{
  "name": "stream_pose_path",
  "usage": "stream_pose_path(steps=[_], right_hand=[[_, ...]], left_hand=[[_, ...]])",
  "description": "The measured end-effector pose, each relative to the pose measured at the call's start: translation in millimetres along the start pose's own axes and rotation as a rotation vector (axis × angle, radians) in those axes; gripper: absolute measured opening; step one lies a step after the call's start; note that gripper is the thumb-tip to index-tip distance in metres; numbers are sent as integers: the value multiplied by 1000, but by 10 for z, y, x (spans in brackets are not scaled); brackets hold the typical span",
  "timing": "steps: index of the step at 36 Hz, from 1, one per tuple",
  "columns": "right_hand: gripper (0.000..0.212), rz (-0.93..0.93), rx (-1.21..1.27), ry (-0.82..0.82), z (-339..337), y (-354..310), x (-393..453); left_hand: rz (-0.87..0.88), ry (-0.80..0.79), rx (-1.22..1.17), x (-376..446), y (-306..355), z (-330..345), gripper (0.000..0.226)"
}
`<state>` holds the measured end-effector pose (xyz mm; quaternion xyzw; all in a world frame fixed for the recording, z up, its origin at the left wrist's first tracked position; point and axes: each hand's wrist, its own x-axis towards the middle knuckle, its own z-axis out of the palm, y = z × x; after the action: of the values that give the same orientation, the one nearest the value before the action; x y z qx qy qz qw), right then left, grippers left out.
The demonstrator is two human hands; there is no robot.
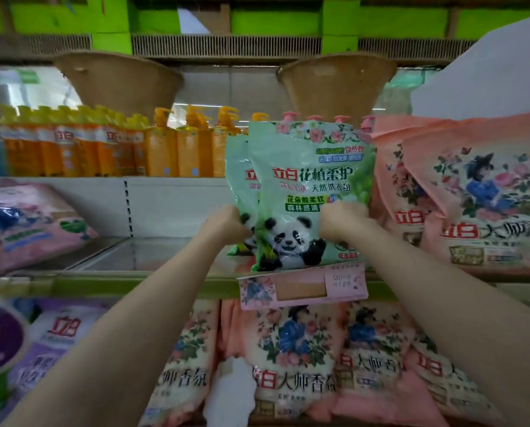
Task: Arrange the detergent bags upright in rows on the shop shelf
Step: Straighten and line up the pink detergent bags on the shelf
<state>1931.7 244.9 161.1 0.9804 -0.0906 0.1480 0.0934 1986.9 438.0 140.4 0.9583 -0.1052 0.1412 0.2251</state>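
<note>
Left hand (226,223) and right hand (343,218) clasp the front green panda detergent bag (306,192), upright at the shelf's (152,257) front edge beside pink bags (473,195); the left stretch remains unfilled.

The green panda bag (309,192) reads 立白 花植柔护 and 天然洗衣粉. Just right of it, the pink bags (479,204) say 立白 大师香. Left of it, the orange bottles (109,149) carry 立白 too. Below it, the shelf tag (303,288) shows 180.
</note>
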Motion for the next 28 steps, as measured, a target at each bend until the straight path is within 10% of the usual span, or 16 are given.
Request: stream_pose_path(steps=[28], right_hand=[[63, -651, 354, 141, -593, -3618, 335]], left_hand=[[-510, 331, 355, -657, -2975, -1804, 50]])
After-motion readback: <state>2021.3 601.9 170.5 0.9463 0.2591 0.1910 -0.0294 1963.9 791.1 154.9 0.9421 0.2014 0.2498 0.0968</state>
